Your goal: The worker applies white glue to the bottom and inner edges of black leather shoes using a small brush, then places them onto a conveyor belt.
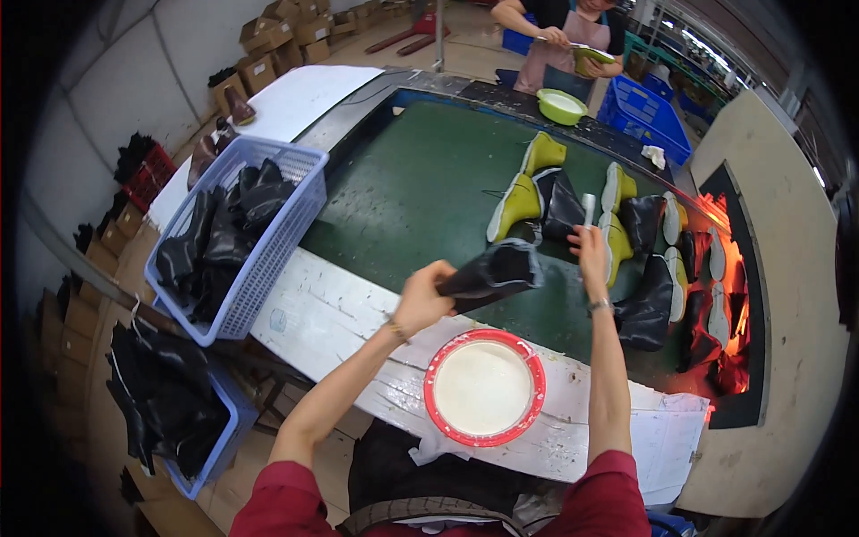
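My left hand [424, 297] is closed round a black boot upper [490, 276], held tilted above the near edge of the green conveyor belt [403, 179]. Its wide opening faces right. In my right hand [588, 251] is a brush [588, 208], its white end pointing away from me. Below and between my hands, a red-rimmed bowl [540, 385] of creamy white liquid rests on the worn white board [313, 309]. Just beyond my hands, yellow-green shoes [516, 208] with white soles lie among black boots [646, 309] on the belt.
Left of the belt, a blue plastic basket [309, 192] holds black boots; a second blue crate [234, 430] sits lower. At right, shoes lie in a glowing orange-red heater opening [735, 304]. Across the belt, a co-worker [573, 45] handles a green shoe near a green bowl [563, 107].
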A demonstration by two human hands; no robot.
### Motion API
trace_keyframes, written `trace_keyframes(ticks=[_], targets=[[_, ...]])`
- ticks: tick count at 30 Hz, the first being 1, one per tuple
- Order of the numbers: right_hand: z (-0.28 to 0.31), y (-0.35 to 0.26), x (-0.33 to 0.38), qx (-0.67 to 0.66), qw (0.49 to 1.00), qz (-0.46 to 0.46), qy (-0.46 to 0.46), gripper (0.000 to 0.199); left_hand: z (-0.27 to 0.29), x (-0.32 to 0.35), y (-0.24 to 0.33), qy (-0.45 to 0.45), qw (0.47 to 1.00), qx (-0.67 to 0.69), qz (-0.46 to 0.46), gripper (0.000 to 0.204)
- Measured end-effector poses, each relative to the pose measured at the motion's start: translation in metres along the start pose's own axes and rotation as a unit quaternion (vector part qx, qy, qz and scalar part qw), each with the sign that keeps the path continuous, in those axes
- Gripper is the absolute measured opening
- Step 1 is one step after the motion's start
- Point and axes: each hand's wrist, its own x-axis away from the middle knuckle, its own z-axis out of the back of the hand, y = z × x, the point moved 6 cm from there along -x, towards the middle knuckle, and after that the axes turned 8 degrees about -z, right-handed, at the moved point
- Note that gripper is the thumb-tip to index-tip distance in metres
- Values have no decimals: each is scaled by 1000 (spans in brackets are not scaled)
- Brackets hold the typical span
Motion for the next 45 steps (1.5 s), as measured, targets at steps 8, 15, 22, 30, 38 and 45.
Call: trace_keyframes(ticks=[8,15,22,30,38,45], targets=[[90,-27,195,-121,988,-27,96,22,-101,-62,-12,-127,880,-320,-328,51],[102,19,325,-15,990,-84,112,23,25,-3,94,33,772,-464,-433,55],[86,11,315,-24,988,-91,119,24,388,66,83,387,629,-656,156,51],[85,13,312,-4,990,-54,133,22,456,69,88,476,731,-455,179,64],[85,14,320,-2,991,-56,121,24,452,76,185,521,671,-522,78,59],[102,6,326,58,986,-44,149,28,284,75,277,351,690,-602,-196,40]])
